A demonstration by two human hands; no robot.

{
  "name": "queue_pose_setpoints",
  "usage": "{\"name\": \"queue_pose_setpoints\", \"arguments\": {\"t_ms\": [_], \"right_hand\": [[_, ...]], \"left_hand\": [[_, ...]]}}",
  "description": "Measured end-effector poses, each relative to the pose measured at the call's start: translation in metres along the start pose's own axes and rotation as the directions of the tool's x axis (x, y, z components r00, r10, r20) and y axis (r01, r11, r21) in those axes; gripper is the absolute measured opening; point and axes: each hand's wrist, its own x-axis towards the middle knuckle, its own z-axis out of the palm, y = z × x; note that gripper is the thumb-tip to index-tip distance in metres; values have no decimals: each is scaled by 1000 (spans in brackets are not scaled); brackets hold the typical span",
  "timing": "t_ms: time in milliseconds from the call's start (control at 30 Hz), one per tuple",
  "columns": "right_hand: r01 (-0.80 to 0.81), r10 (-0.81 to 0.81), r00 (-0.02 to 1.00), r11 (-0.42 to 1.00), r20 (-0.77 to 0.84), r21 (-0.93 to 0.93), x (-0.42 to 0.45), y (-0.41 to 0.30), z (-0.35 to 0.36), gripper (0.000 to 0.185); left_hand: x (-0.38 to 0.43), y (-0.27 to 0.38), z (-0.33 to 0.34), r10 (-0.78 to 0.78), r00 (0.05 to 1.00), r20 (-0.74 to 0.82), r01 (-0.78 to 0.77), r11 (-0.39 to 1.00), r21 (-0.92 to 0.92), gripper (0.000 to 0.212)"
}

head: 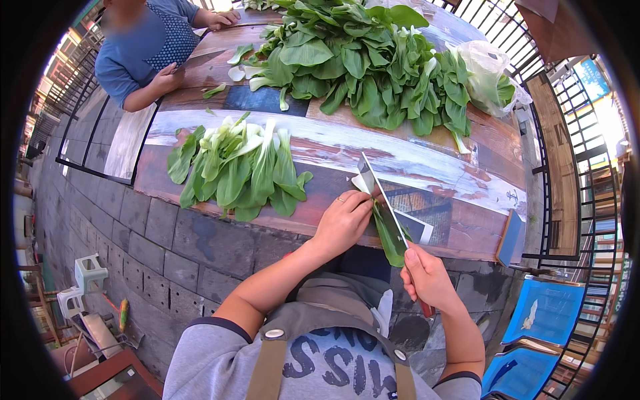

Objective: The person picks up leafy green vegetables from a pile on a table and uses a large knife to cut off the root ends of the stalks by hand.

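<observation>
My right hand (425,277) grips the red handle of a kitchen cleaver (382,195), its broad blade upright over the table's near edge. Against the blade's left side, my left hand (345,220) holds a leafy green stalk (390,235), its white base (361,183) poking out beyond the fingers and its leaf hanging below the blade. Left of my hands lies a small pile of bok choy (245,170), white stems pointing away from me. A much larger heap of bok choy (350,60) covers the far side. The blade partly hides the stalk.
The wood-patterned table (470,170) lies before me. A clear plastic bag (487,75) with greens rests at its far right. Another person (145,55) stands at the far left, hands by the table. A wooden bench (555,165) and blue chairs (542,310) are to the right, plastic stools (91,274) lower left.
</observation>
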Motion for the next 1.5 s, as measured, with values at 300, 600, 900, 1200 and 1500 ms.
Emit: {"name": "queue_pose_setpoints", "arguments": {"t_ms": [300,600,900,1200,1500], "right_hand": [[25,-18,999,989,48,-148,3,-7,-9,43],[120,-109,992,966,62,-229,10,3,-21,44],[-4,27,989,988,145,-157,18,2,-38,43],[67,-45,992,978,114,-199,22,6,-35,42],[276,-286,958,873,37,-402,10,18,-2,42]], "left_hand": [[2,0,2,-12,998,68,9,999,44,19],[7,3,3,-45,993,109,37,997,70,20],[10,2,4,-66,988,136,61,997,46,21],[6,2,7,-68,989,132,59,996,72,23],[3,7,4,-48,990,131,27,987,159,21]]}}
